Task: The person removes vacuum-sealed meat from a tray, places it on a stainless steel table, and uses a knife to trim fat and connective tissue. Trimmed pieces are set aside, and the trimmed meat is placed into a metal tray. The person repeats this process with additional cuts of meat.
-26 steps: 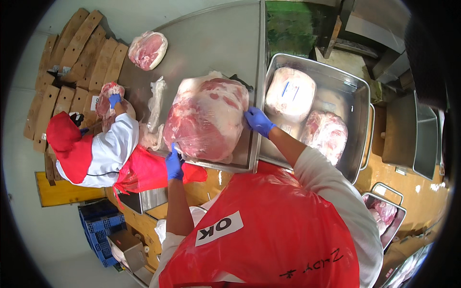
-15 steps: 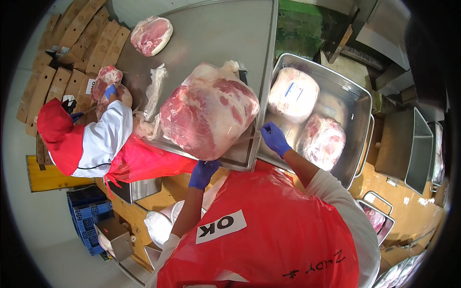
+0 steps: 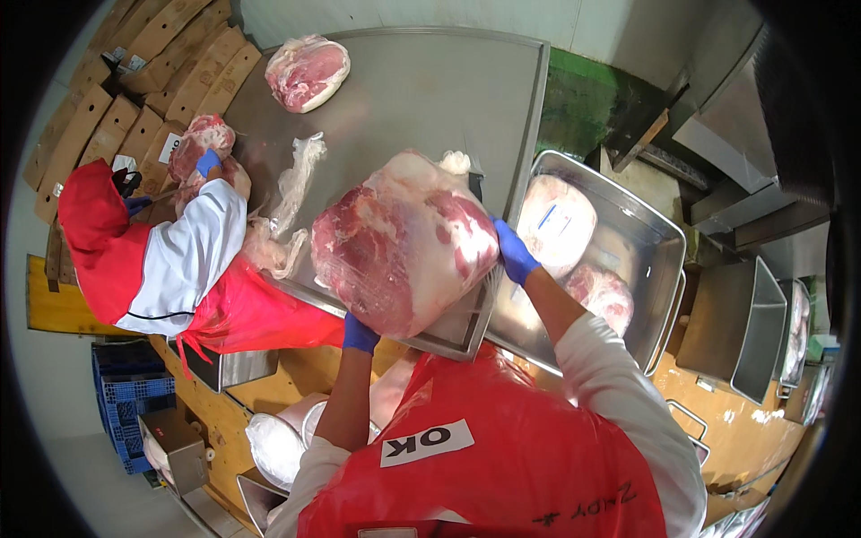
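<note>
A large cut of raw meat (image 3: 408,247), red with pale fat and a film of clear plastic over it, lies at the near edge of a steel table (image 3: 439,85). My left hand (image 3: 361,334), in a blue glove, grips it low at the front, its fingers partly hidden beneath. On the other side my right hand (image 3: 514,253), also gloved, presses its fingers along the right flank. Behind the meat, a white lump (image 3: 456,162) and part of a dark object show. Crumpled clear plastic (image 3: 299,184) lies to the left.
Right of the table, a steel tub (image 3: 659,224) holds wrapped meat pieces (image 3: 556,224). Another cut (image 3: 308,73) sits at the far left of the table. A co-worker in a red apron (image 3: 260,305) handles meat (image 3: 204,148) by stacked cardboard boxes (image 3: 85,134).
My right hand has moved from pinching stretched plastic beside the meat to its right flank. My left hand has stayed at the front. The view has shifted slightly.
</note>
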